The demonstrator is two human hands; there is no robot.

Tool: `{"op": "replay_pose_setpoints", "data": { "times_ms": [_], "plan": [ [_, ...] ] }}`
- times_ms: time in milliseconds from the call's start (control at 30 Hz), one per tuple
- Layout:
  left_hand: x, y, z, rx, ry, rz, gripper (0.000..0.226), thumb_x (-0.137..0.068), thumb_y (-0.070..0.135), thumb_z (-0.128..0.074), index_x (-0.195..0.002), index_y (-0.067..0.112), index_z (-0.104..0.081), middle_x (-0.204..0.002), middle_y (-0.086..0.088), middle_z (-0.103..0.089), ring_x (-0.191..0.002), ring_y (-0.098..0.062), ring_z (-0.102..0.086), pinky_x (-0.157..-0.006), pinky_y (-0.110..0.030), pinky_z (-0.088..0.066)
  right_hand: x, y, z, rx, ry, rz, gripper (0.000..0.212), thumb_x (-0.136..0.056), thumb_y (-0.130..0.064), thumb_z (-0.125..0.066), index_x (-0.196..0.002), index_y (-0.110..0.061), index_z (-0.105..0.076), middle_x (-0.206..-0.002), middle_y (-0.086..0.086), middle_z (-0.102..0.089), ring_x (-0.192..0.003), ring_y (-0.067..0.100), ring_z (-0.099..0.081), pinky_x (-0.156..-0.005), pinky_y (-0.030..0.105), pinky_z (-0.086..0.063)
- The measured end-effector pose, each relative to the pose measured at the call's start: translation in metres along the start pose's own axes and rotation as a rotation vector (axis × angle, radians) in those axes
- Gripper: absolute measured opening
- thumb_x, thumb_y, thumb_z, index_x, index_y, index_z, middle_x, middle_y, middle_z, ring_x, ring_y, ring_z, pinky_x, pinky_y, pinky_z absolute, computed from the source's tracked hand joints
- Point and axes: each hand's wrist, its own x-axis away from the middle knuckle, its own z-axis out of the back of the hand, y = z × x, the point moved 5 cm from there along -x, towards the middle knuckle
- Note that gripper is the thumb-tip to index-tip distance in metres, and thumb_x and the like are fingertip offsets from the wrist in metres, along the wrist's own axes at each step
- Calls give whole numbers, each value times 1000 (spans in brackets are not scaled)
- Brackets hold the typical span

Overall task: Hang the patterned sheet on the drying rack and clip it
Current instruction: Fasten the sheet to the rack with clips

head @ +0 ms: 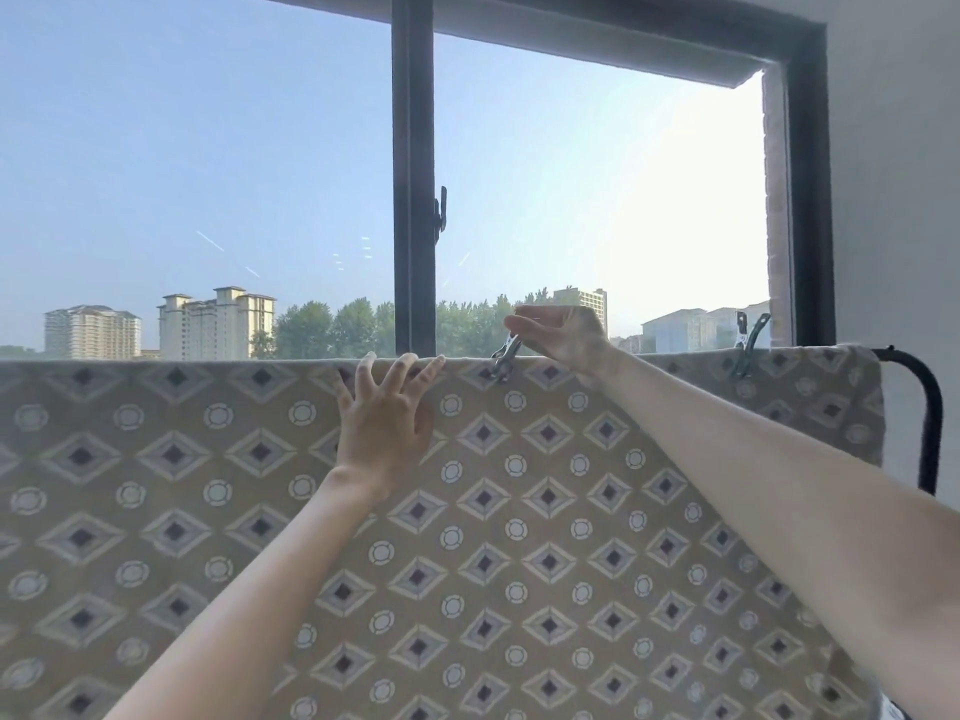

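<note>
The patterned sheet [519, 511], beige with diamonds and circles, hangs over the top bar of the drying rack [930, 407] and fills the lower half of the view. My left hand [384, 413] lies flat on the sheet with spread fingers touching its top fold. My right hand [561, 335] is just above the fold, its fingers and thumb pinching the handles of a metal clip [505, 358] whose jaws sit on the sheet's top edge. A second metal clip [748, 343] grips the fold further right.
A large window with a dark frame [413, 200] and a latch stands right behind the rack. The white wall [893, 200] is on the right. The rack's black curved end tube shows past the sheet's right edge.
</note>
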Motion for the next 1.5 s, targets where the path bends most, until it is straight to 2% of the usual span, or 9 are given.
{"op": "replay_pose_setpoints", "data": {
  "times_ms": [167, 333, 533, 667, 967, 1200, 1333, 1400, 1500],
  "plan": [
    [-1, -6, -2, -7, 29, -16, 56, -94, 32, -40, -146, 40, -21, -149, 8, -30, -136, -35, -19, -109, -66, -10, -10, 2, -6, -19, 60, 40, 45, -72, -28, -77, -109, -6, -68, -100, 2, -71, -78, 7, -70, -65, 14, -55],
    [-8, -13, -6, -31, 18, -19, 55, -94, 35, -39, -146, 41, -21, -148, 7, -32, -134, -36, -22, -107, -66, -16, -13, 10, -7, -59, -163, 20, 55, -77, -27, -71, -127, -9, -57, -120, -5, -63, -97, 9, -68, -75, 16, -54],
    [-8, -8, -8, -37, 15, -9, 56, -94, 34, -39, -146, 40, -17, -150, 7, -27, -134, -36, -19, -109, -64, -16, -10, 20, -8, -229, -153, -5, 51, -82, -23, -67, -129, -9, -56, -122, 3, -65, -106, 19, -66, -87, 26, -55],
    [-9, -7, -9, -35, 15, -15, 57, -93, 33, -41, -146, 39, -19, -149, 6, -29, -132, -37, -21, -106, -64, -23, -8, 19, -8, -294, -126, -24, 44, -87, -17, -64, -129, -8, -55, -107, 7, -69, -86, 9, -70, -70, 17, -57],
    [-6, -7, -4, -33, 27, -10, 55, -92, 37, -42, -144, 39, -25, -145, 7, -34, -130, -37, -25, -103, -64, -25, -19, -7, -23, -121, -118, 79, 33, -85, -15, -67, -114, 1, -63, -102, 6, -70, -88, 11, -71, -73, 18, -56],
    [-5, -5, 2, -49, 16, -12, 55, -93, 36, -41, -145, 40, -22, -147, 8, -31, -133, -37, -23, -106, -67, -19, -19, 0, -33, -67, -188, 63, 48, -75, -27, -72, -114, 1, -64, -98, 3, -71, -81, 15, -72, -63, 18, -56],
    [-3, -6, -5, -62, -38, -17, 60, -95, 36, -38, -147, 42, -8, -156, 9, -12, -141, -37, -5, -110, -66, -9, -16, -7, -31, 160, -145, 83, 41, -87, -34, -63, -100, 5, -66, -63, -8, -61, -43, 1, -51, -46, 19, -42],
    [1, -5, -10, -54, -71, -21, 62, -97, 37, -34, -147, 42, 4, -157, 11, 6, -142, -35, 13, -111, -63, -1, -11, -9, -29, 183, -111, 90, 34, -87, -37, -62, -99, -4, -64, -74, -14, -65, -62, -2, -60, -53, 16, -49],
    [11, 2, -15, 13, -78, -14, 64, -97, 33, -31, -146, 39, 10, -153, 12, 24, -137, -32, 31, -111, -62, 5, -3, -9, -18, 217, 33, 123, 22, -85, -39, -64, -76, -22, -54, -106, 4, -65, -90, 15, -69, -47, 11, -46]
  ]
}}
